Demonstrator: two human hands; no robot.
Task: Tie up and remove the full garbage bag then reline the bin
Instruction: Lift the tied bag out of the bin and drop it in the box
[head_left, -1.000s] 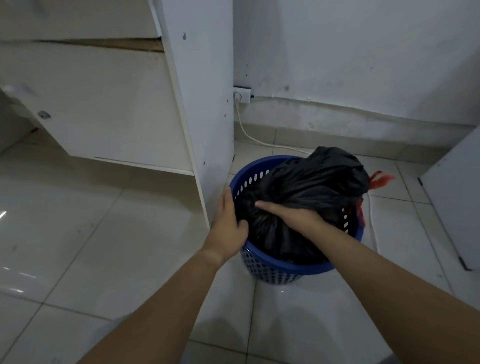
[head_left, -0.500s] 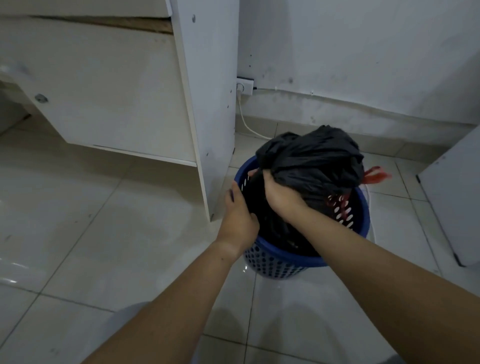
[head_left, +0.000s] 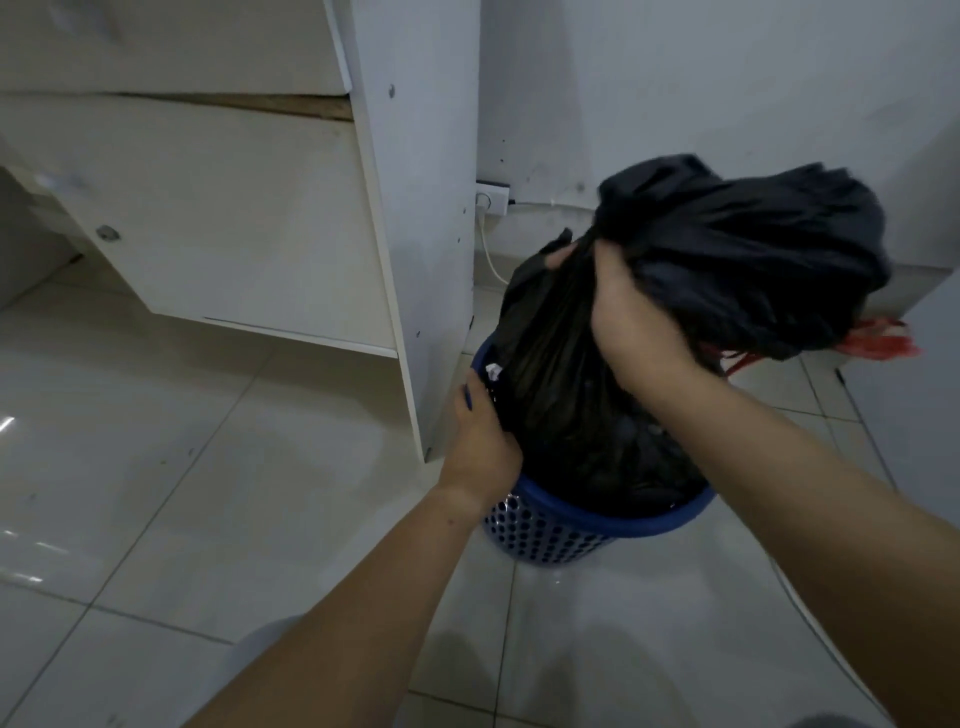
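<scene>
A full black garbage bag (head_left: 566, 374) stands partly lifted out of a blue perforated bin (head_left: 582, 530) on the tiled floor. My right hand (head_left: 631, 317) grips the bag's gathered neck, with the bunched top (head_left: 743, 249) flopping to the right above it. Red tie strips (head_left: 878, 338) hang from the bag at the right. My left hand (head_left: 480, 441) grips the bin's left rim, fingers curled inside against the bag. The bag's lower part is hidden in the bin.
A white cabinet (head_left: 415, 218) stands close to the bin's left. A wall socket (head_left: 491, 200) with a white cable sits behind the bin. Another white panel (head_left: 914, 405) is at the right. Glossy floor tiles (head_left: 156, 493) spread to the left and front.
My right hand took hold of the bag's neck and pulled it upward, so the bag has risen out of the bin. My left hand stays on the bin's rim.
</scene>
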